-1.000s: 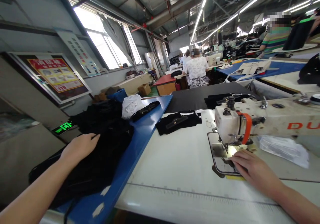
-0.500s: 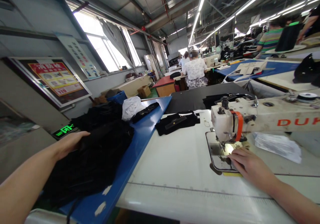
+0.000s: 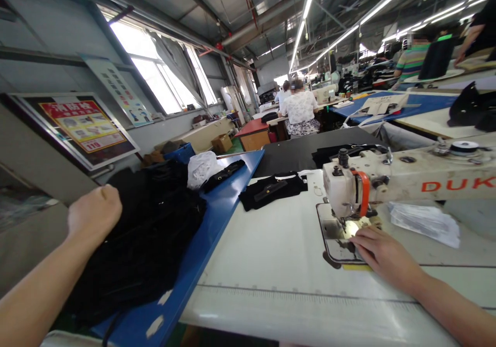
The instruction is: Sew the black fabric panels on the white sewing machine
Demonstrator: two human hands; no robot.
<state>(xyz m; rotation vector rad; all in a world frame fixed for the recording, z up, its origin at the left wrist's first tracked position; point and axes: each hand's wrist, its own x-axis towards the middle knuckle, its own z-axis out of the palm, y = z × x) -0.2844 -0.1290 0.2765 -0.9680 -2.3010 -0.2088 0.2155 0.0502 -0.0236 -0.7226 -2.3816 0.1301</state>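
Observation:
My left hand [image 3: 95,210] is closed on part of the black fabric pile [image 3: 151,243], which lies over the blue table [image 3: 220,207] at the left. Beside the needle of the white sewing machine [image 3: 403,174], my right hand [image 3: 377,249] rests with its fingers pressed together at the metal plate [image 3: 329,231]; anything between the fingertips is too small to make out. A folded black piece [image 3: 271,189] with a small metal fitting lies on the white machine table [image 3: 271,249].
White slips [image 3: 424,223] lie under the machine arm. A clear plastic bag [image 3: 202,169] and a black strap piece [image 3: 225,175] are on the blue table. Black pieces [image 3: 341,153] lie behind the machine. A seated person [image 3: 300,107] is farther back.
My left hand has risen, turned into a fist and lifted some black fabric from the pile, which now hides the green lit sign. My right hand stays by the needle. The view has shifted slightly.

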